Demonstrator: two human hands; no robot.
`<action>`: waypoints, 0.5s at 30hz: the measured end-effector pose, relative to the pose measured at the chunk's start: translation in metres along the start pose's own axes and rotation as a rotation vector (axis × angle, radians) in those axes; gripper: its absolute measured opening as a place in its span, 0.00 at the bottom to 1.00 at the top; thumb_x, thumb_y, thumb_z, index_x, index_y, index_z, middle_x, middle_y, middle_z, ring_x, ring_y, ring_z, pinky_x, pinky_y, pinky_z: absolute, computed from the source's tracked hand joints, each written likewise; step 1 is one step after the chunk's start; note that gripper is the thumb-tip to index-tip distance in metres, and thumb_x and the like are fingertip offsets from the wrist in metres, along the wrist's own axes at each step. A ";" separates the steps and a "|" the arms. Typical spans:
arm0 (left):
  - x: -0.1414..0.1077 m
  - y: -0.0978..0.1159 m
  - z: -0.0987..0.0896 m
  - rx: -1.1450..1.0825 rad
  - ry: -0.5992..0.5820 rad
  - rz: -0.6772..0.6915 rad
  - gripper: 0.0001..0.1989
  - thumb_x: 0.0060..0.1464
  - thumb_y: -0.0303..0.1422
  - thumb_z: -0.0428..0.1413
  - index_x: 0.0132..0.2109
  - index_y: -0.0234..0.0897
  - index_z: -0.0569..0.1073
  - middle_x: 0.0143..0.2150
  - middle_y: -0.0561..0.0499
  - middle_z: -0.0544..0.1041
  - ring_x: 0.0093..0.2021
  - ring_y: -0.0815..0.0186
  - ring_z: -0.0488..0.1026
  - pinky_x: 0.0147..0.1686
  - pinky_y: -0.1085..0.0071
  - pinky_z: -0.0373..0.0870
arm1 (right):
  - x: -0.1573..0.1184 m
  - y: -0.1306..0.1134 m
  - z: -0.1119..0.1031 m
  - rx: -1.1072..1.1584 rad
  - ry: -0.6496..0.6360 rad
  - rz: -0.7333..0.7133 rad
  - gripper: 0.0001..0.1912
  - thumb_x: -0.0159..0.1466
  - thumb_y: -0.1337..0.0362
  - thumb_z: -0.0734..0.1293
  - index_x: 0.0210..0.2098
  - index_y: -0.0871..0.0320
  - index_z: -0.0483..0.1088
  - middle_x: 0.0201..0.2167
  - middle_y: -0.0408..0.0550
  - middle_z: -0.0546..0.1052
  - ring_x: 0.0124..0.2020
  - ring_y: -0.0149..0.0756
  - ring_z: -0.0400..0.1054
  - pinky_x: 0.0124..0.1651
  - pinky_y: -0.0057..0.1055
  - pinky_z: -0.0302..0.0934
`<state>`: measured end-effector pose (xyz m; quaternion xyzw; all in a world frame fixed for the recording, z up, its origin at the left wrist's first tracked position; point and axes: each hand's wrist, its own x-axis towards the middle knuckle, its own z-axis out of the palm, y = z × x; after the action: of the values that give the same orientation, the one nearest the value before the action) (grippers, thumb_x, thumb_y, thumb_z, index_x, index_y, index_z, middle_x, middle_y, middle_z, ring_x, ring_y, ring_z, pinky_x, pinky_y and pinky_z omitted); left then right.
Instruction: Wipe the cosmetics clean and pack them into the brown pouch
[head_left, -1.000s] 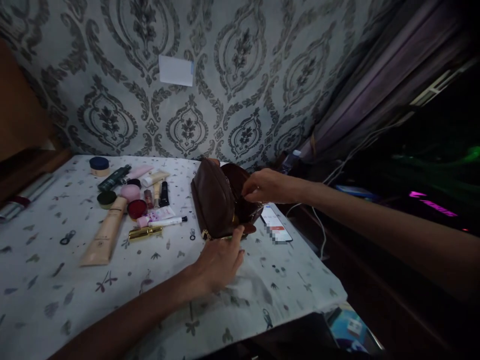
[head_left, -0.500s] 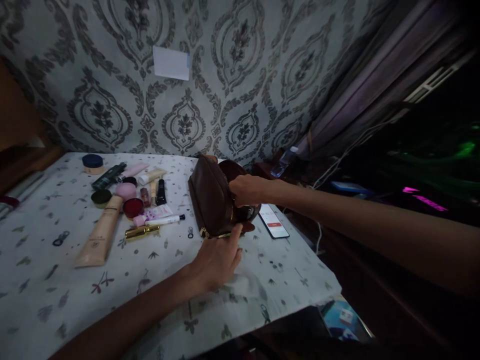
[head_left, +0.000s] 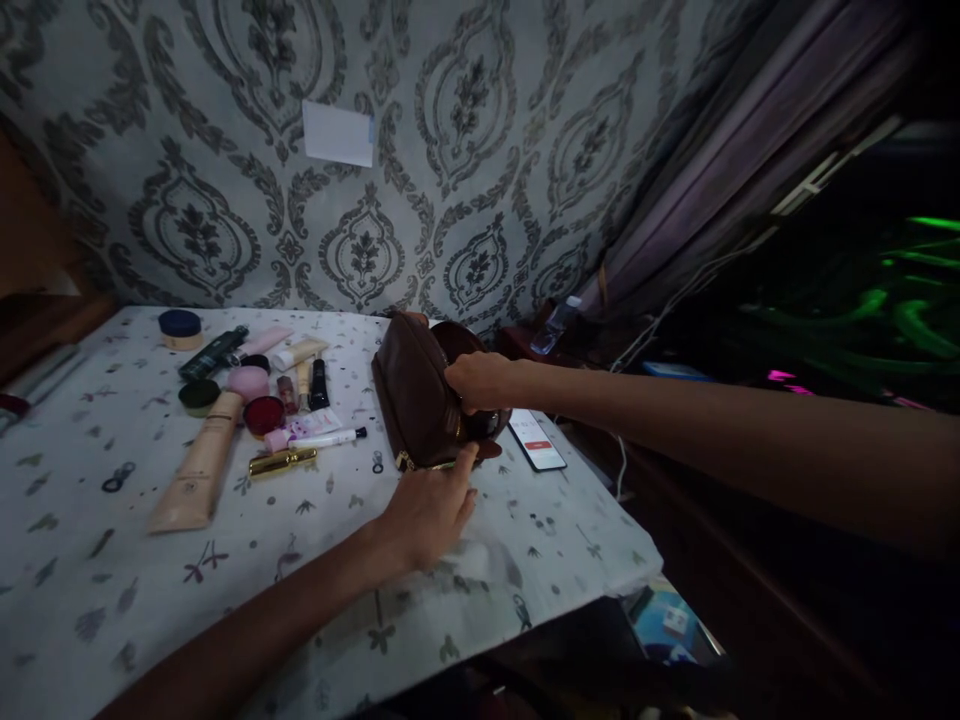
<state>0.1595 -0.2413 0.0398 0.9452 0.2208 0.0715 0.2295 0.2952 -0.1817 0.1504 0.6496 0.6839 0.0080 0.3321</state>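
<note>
A brown leather-like makeup bag [head_left: 416, 385] lies tilted on the cloth-covered table, its zipped mouth open towards the right. My right hand [head_left: 481, 382] is closed at the edge of that mouth, and its fingertips are hidden against the bag. At the near side, my left hand [head_left: 427, 515] grips the bag's lower edge by the gold zip, its index finger stretched along a brown tab. Left of the bag lie a large beige tube [head_left: 201, 465], a gold lipstick tube [head_left: 283, 463], a white pen-like tube [head_left: 328, 438], a red-topped jar [head_left: 264, 415] and a pink round item [head_left: 248, 382].
A phone [head_left: 538, 440] with a lit screen lies right of the bag. Behind it stands a clear bottle [head_left: 555, 325] near white cables. A blue-lidded jar [head_left: 180, 328] and a dark green bottle [head_left: 214, 353] are at the back left. Patterned wall behind.
The view has shifted slightly, so the things on the table appear a little further left. Both hands keep their places on the bag.
</note>
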 end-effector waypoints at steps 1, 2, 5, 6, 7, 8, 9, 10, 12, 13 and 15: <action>0.000 0.000 0.000 0.001 0.005 0.001 0.28 0.66 0.33 0.43 0.69 0.30 0.47 0.39 0.44 0.80 0.40 0.58 0.78 0.39 0.64 0.72 | 0.001 0.000 0.002 -0.005 0.013 0.000 0.21 0.55 0.68 0.74 0.49 0.69 0.76 0.43 0.67 0.80 0.46 0.53 0.77 0.42 0.36 0.70; 0.000 0.000 -0.001 0.000 0.009 0.003 0.28 0.66 0.33 0.43 0.69 0.30 0.48 0.39 0.44 0.80 0.40 0.58 0.78 0.38 0.64 0.72 | 0.002 0.001 0.004 -0.009 0.028 0.000 0.22 0.56 0.67 0.74 0.49 0.69 0.76 0.43 0.66 0.80 0.46 0.53 0.77 0.42 0.35 0.70; 0.000 0.000 0.000 0.002 0.013 -0.004 0.28 0.66 0.33 0.43 0.69 0.30 0.48 0.40 0.44 0.81 0.40 0.58 0.79 0.38 0.65 0.71 | 0.001 0.004 0.011 -0.011 0.068 0.006 0.22 0.57 0.65 0.74 0.49 0.68 0.76 0.41 0.65 0.81 0.45 0.51 0.77 0.41 0.32 0.69; -0.001 0.000 -0.001 0.007 0.009 -0.007 0.28 0.66 0.33 0.43 0.69 0.30 0.47 0.41 0.44 0.81 0.40 0.58 0.79 0.39 0.65 0.72 | -0.001 0.005 0.012 -0.008 0.072 0.013 0.21 0.57 0.64 0.73 0.49 0.67 0.76 0.40 0.64 0.81 0.45 0.50 0.77 0.40 0.32 0.68; -0.001 0.000 -0.001 0.013 0.007 -0.010 0.28 0.67 0.33 0.43 0.70 0.30 0.47 0.41 0.44 0.81 0.41 0.58 0.79 0.39 0.65 0.72 | -0.003 0.006 0.012 -0.006 0.070 0.018 0.21 0.57 0.63 0.73 0.49 0.67 0.77 0.40 0.64 0.81 0.44 0.49 0.77 0.40 0.31 0.68; -0.001 0.000 -0.002 0.015 0.006 -0.012 0.28 0.67 0.33 0.43 0.70 0.31 0.46 0.41 0.44 0.81 0.41 0.58 0.79 0.39 0.65 0.72 | -0.006 0.007 0.012 -0.005 0.062 0.017 0.21 0.58 0.62 0.73 0.48 0.67 0.77 0.39 0.63 0.81 0.43 0.49 0.78 0.39 0.31 0.67; -0.002 0.000 -0.002 0.014 0.005 -0.013 0.28 0.67 0.33 0.43 0.70 0.31 0.46 0.40 0.44 0.81 0.41 0.58 0.79 0.40 0.65 0.72 | -0.009 0.008 0.010 -0.008 0.048 0.006 0.21 0.58 0.60 0.73 0.47 0.67 0.77 0.39 0.63 0.81 0.43 0.49 0.78 0.39 0.31 0.67; -0.002 0.001 -0.003 0.009 0.002 -0.014 0.28 0.67 0.33 0.43 0.70 0.31 0.46 0.40 0.44 0.81 0.41 0.58 0.79 0.40 0.66 0.72 | -0.012 0.008 0.008 -0.017 0.031 -0.012 0.22 0.58 0.58 0.73 0.47 0.67 0.77 0.39 0.63 0.81 0.43 0.49 0.77 0.38 0.31 0.67; -0.002 0.002 -0.005 -0.006 -0.006 -0.020 0.28 0.67 0.33 0.43 0.70 0.31 0.46 0.39 0.45 0.81 0.41 0.58 0.79 0.40 0.65 0.72 | -0.017 0.010 0.003 -0.048 -0.001 -0.054 0.24 0.57 0.55 0.73 0.46 0.67 0.78 0.42 0.63 0.81 0.45 0.50 0.77 0.38 0.31 0.66; -0.003 0.002 -0.006 -0.012 -0.010 -0.023 0.28 0.67 0.33 0.43 0.70 0.31 0.46 0.39 0.45 0.81 0.42 0.57 0.79 0.41 0.65 0.72 | -0.019 0.011 0.001 -0.066 -0.015 -0.067 0.24 0.56 0.55 0.73 0.46 0.66 0.78 0.43 0.62 0.81 0.46 0.50 0.76 0.38 0.30 0.66; -0.002 0.002 -0.006 -0.016 -0.018 -0.024 0.28 0.67 0.33 0.43 0.70 0.31 0.46 0.40 0.44 0.81 0.43 0.57 0.79 0.41 0.64 0.72 | -0.022 0.012 -0.001 -0.091 -0.034 -0.076 0.24 0.56 0.54 0.73 0.46 0.64 0.78 0.44 0.60 0.80 0.48 0.49 0.75 0.38 0.30 0.65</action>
<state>0.1568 -0.2418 0.0465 0.9413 0.2294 0.0620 0.2399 0.3045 -0.1992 0.1661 0.6075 0.7012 0.0156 0.3727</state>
